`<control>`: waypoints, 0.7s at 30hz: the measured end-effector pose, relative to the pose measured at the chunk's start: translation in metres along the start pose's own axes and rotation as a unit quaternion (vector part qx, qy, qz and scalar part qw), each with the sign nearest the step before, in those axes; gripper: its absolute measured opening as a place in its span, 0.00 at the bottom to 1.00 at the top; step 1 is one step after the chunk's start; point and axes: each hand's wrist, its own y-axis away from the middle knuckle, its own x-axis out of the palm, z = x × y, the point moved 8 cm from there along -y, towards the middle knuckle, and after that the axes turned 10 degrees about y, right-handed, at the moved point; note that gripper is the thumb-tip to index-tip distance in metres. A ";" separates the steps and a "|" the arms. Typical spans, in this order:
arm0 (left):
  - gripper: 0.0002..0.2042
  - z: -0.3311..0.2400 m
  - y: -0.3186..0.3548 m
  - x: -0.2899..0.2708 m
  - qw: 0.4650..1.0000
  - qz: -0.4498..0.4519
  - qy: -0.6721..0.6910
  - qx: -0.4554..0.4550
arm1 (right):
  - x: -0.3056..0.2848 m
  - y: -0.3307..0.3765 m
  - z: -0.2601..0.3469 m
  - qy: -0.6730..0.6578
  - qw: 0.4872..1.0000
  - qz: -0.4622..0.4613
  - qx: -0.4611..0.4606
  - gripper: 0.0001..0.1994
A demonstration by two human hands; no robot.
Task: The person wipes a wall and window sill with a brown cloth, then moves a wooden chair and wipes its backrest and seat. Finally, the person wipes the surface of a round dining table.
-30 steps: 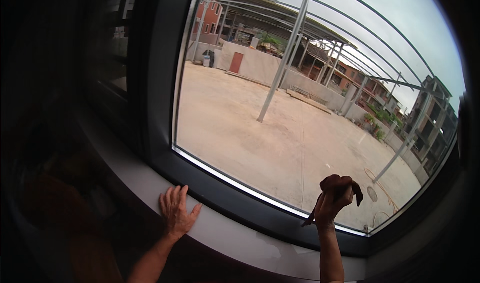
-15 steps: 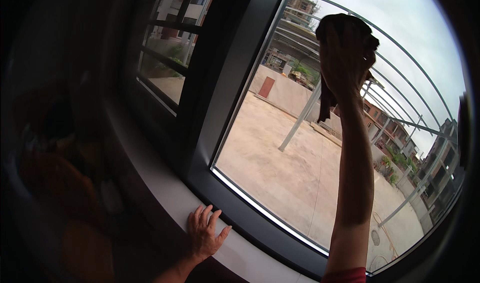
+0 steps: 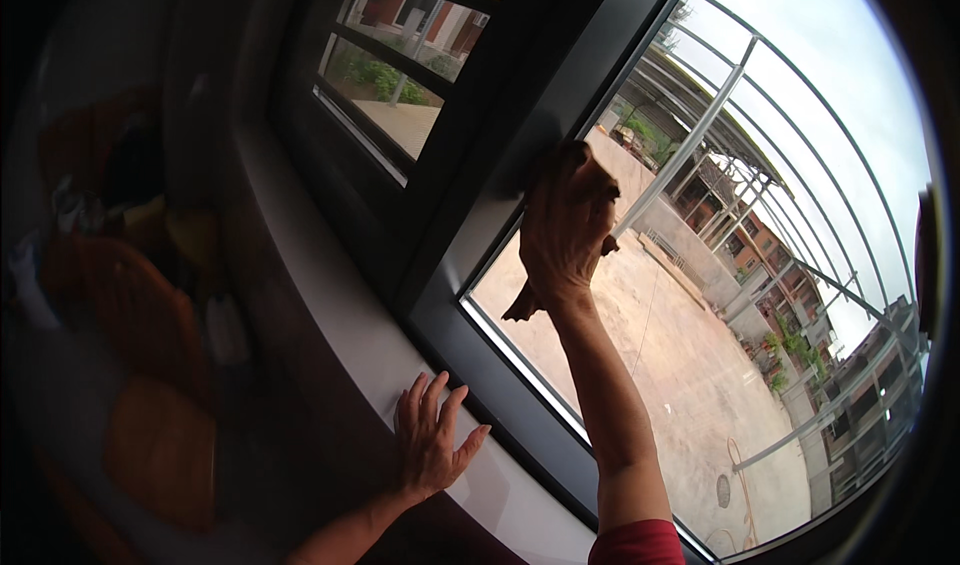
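Observation:
My right hand (image 3: 562, 240) presses a dark brown cloth (image 3: 592, 177) against the left edge of a large window pane (image 3: 640, 365), close to the dark frame (image 3: 520, 155). A loose corner of the cloth hangs below the palm. The fingers lie over the cloth, and their tips are partly lost in shadow. My left hand (image 3: 435, 440) rests on the pale window sill (image 3: 335, 315) with its fingers spread and nothing in them. A red sleeve (image 3: 640, 545) shows at my right upper arm.
Left of the frame is another window (image 3: 400, 65) crossed by dark bars. An orange-brown wooden chair (image 3: 150, 315) stands in the dim room at the left. Beyond the glass lie a concrete yard, metal posts (image 3: 690, 145) and buildings.
My right hand has moved down and left with the cloth, from high on the pane to its left edge. The view has shifted; my left hand stays on the sill.

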 end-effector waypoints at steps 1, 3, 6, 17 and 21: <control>0.27 -0.001 0.000 -0.001 1.000 -0.007 0.007 -0.001 | -0.006 0.009 0.007 0.002 1.000 0.011 -0.021 0.24; 0.27 0.000 0.001 -0.002 1.000 -0.022 0.015 -0.004 | 0.007 0.041 0.030 0.022 0.991 0.078 -0.108 0.25; 0.26 0.003 0.003 0.000 0.999 -0.030 0.033 0.000 | 0.015 0.093 0.063 -0.040 0.965 0.114 -0.233 0.24; 0.24 0.003 0.001 -0.013 0.983 -0.137 0.113 0.043 | -0.023 0.091 0.075 -0.525 0.822 0.169 -0.142 0.14; 0.24 0.008 0.007 -0.015 0.980 -0.158 0.117 0.043 | -0.064 0.043 0.118 -0.368 0.903 -0.051 -0.213 0.18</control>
